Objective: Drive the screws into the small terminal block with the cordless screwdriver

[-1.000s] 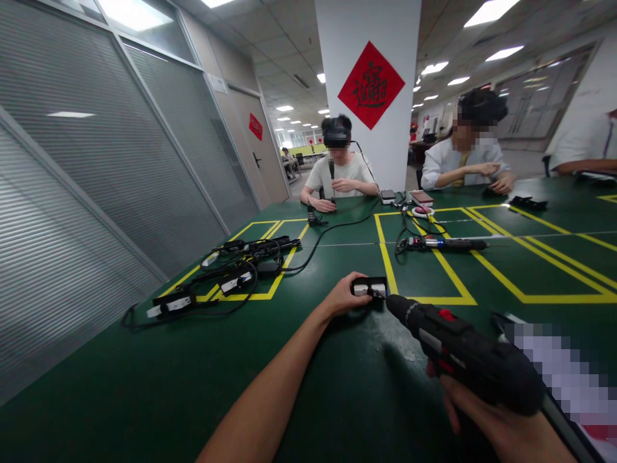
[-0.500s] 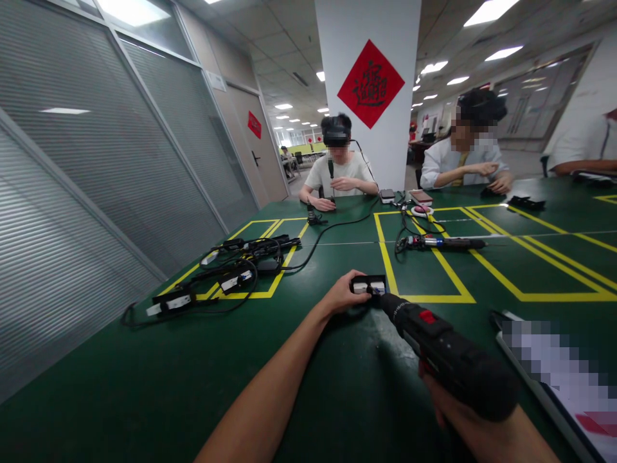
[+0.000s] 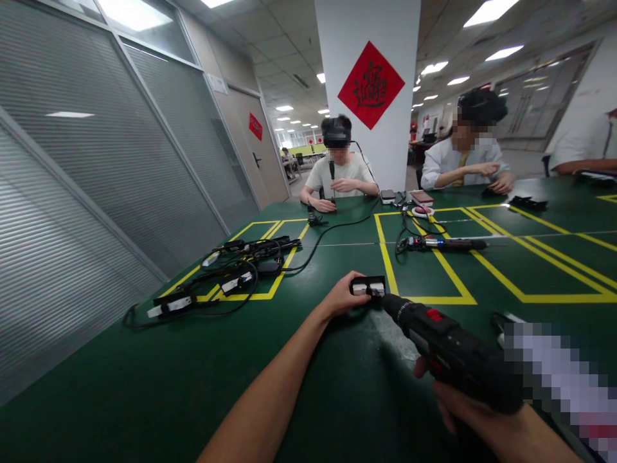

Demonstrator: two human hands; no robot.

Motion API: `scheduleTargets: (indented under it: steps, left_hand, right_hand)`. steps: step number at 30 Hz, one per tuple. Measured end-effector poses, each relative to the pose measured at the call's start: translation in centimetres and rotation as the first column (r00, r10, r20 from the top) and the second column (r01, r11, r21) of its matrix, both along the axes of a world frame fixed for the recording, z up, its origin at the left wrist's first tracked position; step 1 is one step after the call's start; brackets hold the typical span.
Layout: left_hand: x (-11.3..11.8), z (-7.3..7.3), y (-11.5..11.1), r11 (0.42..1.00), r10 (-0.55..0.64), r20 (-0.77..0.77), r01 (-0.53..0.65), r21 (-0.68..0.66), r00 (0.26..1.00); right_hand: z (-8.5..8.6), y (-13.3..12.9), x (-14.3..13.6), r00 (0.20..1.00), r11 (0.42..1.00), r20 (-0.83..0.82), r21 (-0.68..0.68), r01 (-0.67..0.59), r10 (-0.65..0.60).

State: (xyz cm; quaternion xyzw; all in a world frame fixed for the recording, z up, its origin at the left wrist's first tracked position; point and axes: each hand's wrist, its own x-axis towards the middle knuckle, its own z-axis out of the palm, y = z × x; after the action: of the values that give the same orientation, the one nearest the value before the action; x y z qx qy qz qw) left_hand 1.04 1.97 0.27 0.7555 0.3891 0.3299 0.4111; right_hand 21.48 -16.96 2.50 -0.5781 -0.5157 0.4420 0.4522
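My left hand (image 3: 340,294) grips the left end of a small black case (image 3: 380,281) with white blocks inside, resting on the green table (image 3: 193,379). In my right hand (image 3: 457,402) is a black cordless drill (image 3: 453,347) with a red switch on top. Its chuck points left and away from me, with the front end at the case's right side. The bit's tip is too small to make out, so I cannot tell whether it touches. Much of the right hand is hidden behind the drill body.
Left of my hands lie several black-and-white cases with tangled cables (image 3: 236,281). An electric screwdriver (image 3: 443,244) lies at the back right. A blurred flat object (image 3: 554,373) sits at the near right. Two co-workers (image 3: 340,170) sit across the table.
The drill's rear has shifted slightly right and down, and a finger of my right hand now shows below the body. My left hand and the case stay in place.
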Motion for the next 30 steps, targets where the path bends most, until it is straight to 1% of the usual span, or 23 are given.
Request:
scheduleTargets:
  steps: [3, 4, 7, 9, 11, 13, 16, 19, 21, 22, 25, 30]
  left_hand:
    - [0.0, -0.1, 0.1, 1.0, 0.002, 0.007, -0.002, -0.014, 1.0]
    - [0.0, -0.2, 0.1, 1.0, 0.002, 0.013, -0.002, -0.021, 1.0]
    - [0.0, -0.1, 0.1, 0.999, 0.001, 0.027, 0.0, -0.039, 1.0]
    - [0.0, 0.0, 0.0, 0.999, -0.002, 0.031, 0.004, -0.051, 1.0]
    - [0.0, 0.1, 0.0, 0.998, -0.013, 0.033, 0.015, -0.064, 0.999]
    - [0.0, 0.0, 0.0, 0.998, -0.017, 0.033, 0.019, -0.065, 0.999]
    - [0.0, -0.2, 0.1, 0.999, -0.001, 0.019, 0.002, -0.05, 1.0]
    - [-0.1, -0.3, 0.1, 0.999, 0.014, 0.007, -0.013, -0.044, 1.0]
    - [-0.1, -0.3, 0.1, 0.999, 0.009, 0.007, -0.009, -0.045, 1.0]
    - [-0.1, -0.3, 0.1, 0.999, 0.0, 0.007, 0.0, -0.048, 1.0]
    - [-0.1, 0.0, 0.1, 0.998, -0.031, 0.015, 0.032, -0.058, 0.999]
    - [0.0, 0.4, -0.1, 0.996, -0.059, 0.035, 0.061, -0.063, 0.998]
  right_hand:
    - [1.5, 0.2, 0.6, 0.991, 0.993, -0.128, -0.106, -0.049, 0.035]
    - [2.1, 0.1, 0.8, 0.988, 0.992, -0.149, -0.103, -0.066, 0.05]
    - [4.0, -0.4, 1.1, 0.987, 0.996, -0.146, -0.054, -0.072, 0.063]
    - [5.1, -0.9, 1.1, 0.992, 0.996, -0.114, -0.062, -0.059, 0.052]
    - [5.7, -1.2, 1.0, 0.997, 0.996, -0.065, -0.073, -0.056, 0.051]
    - [5.7, -1.2, 0.9, 0.998, 0.996, -0.026, -0.067, -0.057, 0.056]
    - [4.9, -0.8, 0.8, 0.997, 0.996, 0.021, -0.059, -0.07, 0.071]
    - [3.7, -0.5, 0.8, 1.0, 0.998, -0.016, -0.048, -0.028, 0.027]
    - [3.1, -0.4, 0.8, 0.999, 0.999, -0.045, -0.044, -0.007, 0.005]
    - [2.9, -0.3, 0.8, 0.999, 0.999, -0.033, -0.046, -0.005, 0.003]
    - [2.8, -0.4, 0.9, 0.999, 0.999, 0.042, -0.039, -0.027, 0.029]
    - [3.2, -0.4, 0.6, 0.989, 0.999, 0.142, -0.032, -0.025, 0.029]
